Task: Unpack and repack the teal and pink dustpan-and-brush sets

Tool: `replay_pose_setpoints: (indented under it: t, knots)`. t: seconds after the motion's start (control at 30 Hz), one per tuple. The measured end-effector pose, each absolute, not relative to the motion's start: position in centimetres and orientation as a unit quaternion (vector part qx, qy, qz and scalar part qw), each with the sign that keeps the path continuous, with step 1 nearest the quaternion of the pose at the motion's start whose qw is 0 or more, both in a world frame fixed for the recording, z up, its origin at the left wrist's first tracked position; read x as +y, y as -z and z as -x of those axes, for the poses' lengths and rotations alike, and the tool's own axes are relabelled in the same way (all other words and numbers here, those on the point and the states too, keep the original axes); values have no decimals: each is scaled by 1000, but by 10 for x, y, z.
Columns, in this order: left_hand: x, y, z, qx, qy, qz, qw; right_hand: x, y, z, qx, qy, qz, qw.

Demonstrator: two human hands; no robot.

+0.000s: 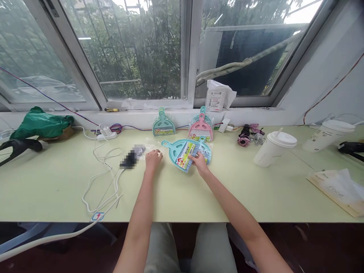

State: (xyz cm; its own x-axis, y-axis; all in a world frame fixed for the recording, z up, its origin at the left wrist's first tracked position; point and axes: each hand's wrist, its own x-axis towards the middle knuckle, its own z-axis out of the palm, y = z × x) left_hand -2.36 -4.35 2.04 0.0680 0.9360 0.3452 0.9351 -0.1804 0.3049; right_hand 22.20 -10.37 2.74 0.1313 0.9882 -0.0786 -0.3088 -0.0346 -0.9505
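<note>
My right hand (200,163) is closed on the right side of a light-blue dustpan-and-brush set (178,151), tilted above the table, with a printed label and blue bristles facing me. Behind it lies another light-blue set (208,151), partly covered. My left hand (153,158) rests on the table to the left, fingers curled; whatever is in them is hidden. Clear plastic wrap (150,145) lies just beyond those fingers. A row of green sets (164,123) stands against the wall, and pink sets (200,127) stand to its right.
White cables (106,167) run across the pale green table (182,197) at left, near a power strip (107,135) and a green bag (42,123). Lidded cups (271,148) and a paper packet (338,189) are at right. A white package (217,98) sits on the windowsill.
</note>
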Motion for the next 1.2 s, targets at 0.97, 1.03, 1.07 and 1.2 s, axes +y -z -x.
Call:
replay_pose_setpoints:
  t: [0.97,1.03,1.07,1.2]
  knots:
    - [-48,-23,10,670,-338,-661,-9,-89,-11,-234,-343,-496,527,600]
    - [-52,-27,4,636,-380,-672,-6,-92,-15,-234,-351,-495,518,603]
    - [-54,-29,1,615,-401,-679,1,-93,-17,-232,-359,-499,511,601]
    - [-63,-39,-16,513,-464,-719,65,-100,-22,-223,-403,-518,474,587]
